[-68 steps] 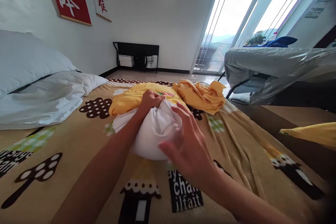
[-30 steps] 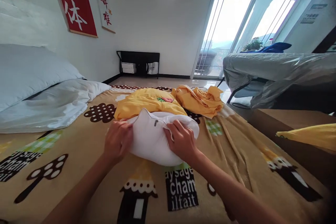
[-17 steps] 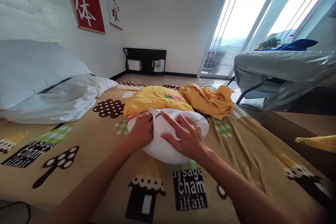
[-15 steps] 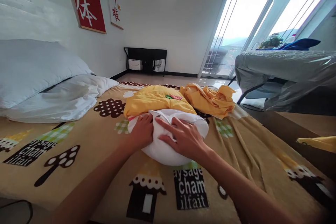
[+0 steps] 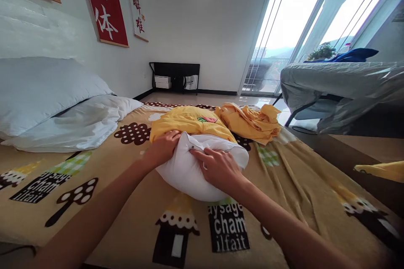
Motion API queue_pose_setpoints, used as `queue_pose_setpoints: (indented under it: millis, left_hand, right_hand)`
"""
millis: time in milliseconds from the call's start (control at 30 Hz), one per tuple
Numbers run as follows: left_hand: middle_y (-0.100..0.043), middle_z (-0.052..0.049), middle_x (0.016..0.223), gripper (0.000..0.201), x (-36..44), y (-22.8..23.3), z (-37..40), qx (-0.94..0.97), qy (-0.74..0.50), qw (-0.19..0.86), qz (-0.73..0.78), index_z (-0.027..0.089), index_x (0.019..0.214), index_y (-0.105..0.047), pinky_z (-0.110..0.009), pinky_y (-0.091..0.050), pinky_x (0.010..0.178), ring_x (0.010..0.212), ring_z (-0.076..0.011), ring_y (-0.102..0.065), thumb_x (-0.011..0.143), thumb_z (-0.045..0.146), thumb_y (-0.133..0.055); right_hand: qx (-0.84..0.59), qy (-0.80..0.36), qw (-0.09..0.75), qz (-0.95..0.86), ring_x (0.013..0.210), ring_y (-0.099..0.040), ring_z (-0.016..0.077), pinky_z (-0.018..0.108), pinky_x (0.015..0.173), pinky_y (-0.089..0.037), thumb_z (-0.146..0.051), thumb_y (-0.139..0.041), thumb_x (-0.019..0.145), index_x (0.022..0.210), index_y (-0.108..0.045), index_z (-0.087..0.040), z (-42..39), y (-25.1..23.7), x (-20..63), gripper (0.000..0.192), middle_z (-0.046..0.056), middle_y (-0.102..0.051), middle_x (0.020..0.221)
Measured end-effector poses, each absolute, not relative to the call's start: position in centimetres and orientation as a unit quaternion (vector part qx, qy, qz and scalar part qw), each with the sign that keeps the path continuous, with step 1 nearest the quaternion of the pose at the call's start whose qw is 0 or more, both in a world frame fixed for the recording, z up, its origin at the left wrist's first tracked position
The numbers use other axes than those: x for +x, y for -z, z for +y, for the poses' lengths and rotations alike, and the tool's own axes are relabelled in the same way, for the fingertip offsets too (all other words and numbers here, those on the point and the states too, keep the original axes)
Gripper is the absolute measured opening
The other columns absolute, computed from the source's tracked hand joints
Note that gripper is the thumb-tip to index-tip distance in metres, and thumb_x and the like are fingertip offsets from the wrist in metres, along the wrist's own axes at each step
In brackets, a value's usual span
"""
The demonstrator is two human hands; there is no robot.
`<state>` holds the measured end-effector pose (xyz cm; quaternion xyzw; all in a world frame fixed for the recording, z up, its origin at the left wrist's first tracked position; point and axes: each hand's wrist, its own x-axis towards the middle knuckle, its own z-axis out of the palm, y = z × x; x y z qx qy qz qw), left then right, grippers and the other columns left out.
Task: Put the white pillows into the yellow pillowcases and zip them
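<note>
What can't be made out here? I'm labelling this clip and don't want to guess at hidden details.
Head view, the only view:
- Left hand fingertips: hidden behind the white cushion, so its grip is unclear.
- Zipper pull: too small, partly hidden by the right hand.
- Yellow cover print: mostly hidden behind the cushion.
- Yellow cloth: cut off by the right edge.
- Boxes under the black bench: too small to identify.

ahead: yellow clothes (image 5: 217, 122) block | left: pillows (image 5: 53, 101) | near blanket (image 5: 110, 201): open

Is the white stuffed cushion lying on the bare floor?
No, the white stuffed cushion lies on the tan patterned fleece blanket, under the left hand and right hand.
</note>
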<state>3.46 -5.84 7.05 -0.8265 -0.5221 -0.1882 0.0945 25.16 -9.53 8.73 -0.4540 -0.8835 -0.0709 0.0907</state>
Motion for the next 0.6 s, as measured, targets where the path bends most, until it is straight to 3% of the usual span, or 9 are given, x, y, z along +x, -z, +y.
queue_pose_setpoints:
  millis: [167, 333, 600]
  left_hand:
    - [-0.049, -0.014, 0.139, 0.043, 4.3, -8.0, -2.8, -0.801, 0.134, 0.171, -0.557, 0.013, 0.132, -0.048, -0.042, -0.035, 0.103, 0.127, -0.0265, -0.045, 0.091, 0.022, -0.041]
    - [-0.049, -0.015, 0.140, 0.039, 4.3, -7.9, 0.3, -0.788, 0.095, 0.212, -0.570, 0.014, 0.127, -0.053, -0.048, -0.031, 0.100, 0.126, -0.0281, -0.046, 0.092, 0.020, -0.036]
    - [-0.056, -0.012, 0.127, 0.032, 3.7, -7.3, 0.4, -0.825, 0.088, 0.289, -0.478, 0.022, 0.114, -0.062, -0.047, -0.031, 0.089, 0.113, -0.0302, -0.048, 0.090, 0.035, -0.048]
  right_hand:
    - [-0.454, 0.072, 0.117, -0.880, 0.084, -0.065, 0.0200, 0.030, 0.068, -0.042, -0.023, -0.040, 0.089, 0.133, -0.048, -0.040, -9.3, -8.6, 25.5, 0.048, 0.001, -0.068, 0.104]
    - [-0.451, 0.077, 0.125, -0.880, 0.083, -0.065, 0.0197, 0.030, 0.067, -0.042, -0.023, -0.040, 0.089, 0.132, -0.049, -0.041, -9.0, -8.7, 25.6, 0.048, 0.000, -0.069, 0.101]
    - [-0.450, 0.060, 0.112, -0.884, 0.085, -0.065, 0.0190, 0.030, 0.068, -0.044, -0.022, -0.041, 0.088, 0.135, -0.046, -0.041, -9.4, -8.5, 25.6, 0.051, 0.001, -0.067, 0.108]
